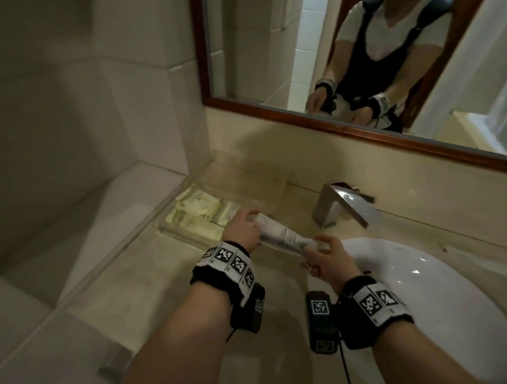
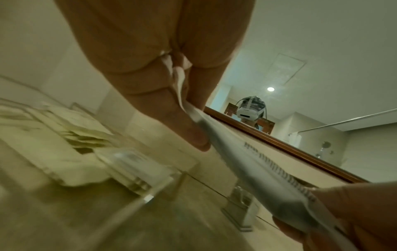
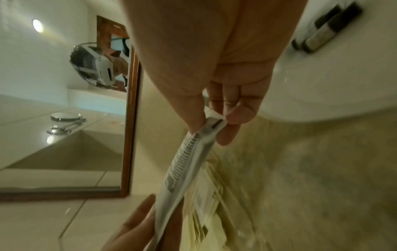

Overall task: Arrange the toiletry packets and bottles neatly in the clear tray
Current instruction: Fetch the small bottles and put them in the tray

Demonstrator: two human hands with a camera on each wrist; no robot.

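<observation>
A long white toiletry packet (image 1: 282,236) with printed text is held in the air between both hands, just in front of the clear tray (image 1: 263,191). My left hand (image 1: 243,228) pinches its far end (image 2: 182,95) near the tray. My right hand (image 1: 323,255) pinches the near end (image 3: 212,124) over the basin's edge. The tray sits on the counter against the left wall and holds several pale yellow packets (image 1: 198,209) in its left part. Two dark bottles (image 3: 322,32) lie in the white basin in the right wrist view.
A chrome tap (image 1: 340,206) stands right of the tray. The white basin (image 1: 422,278) fills the lower right. A wood-framed mirror (image 1: 301,115) hangs above the counter (image 1: 152,281). A tiled ledge (image 1: 83,215) runs along the left.
</observation>
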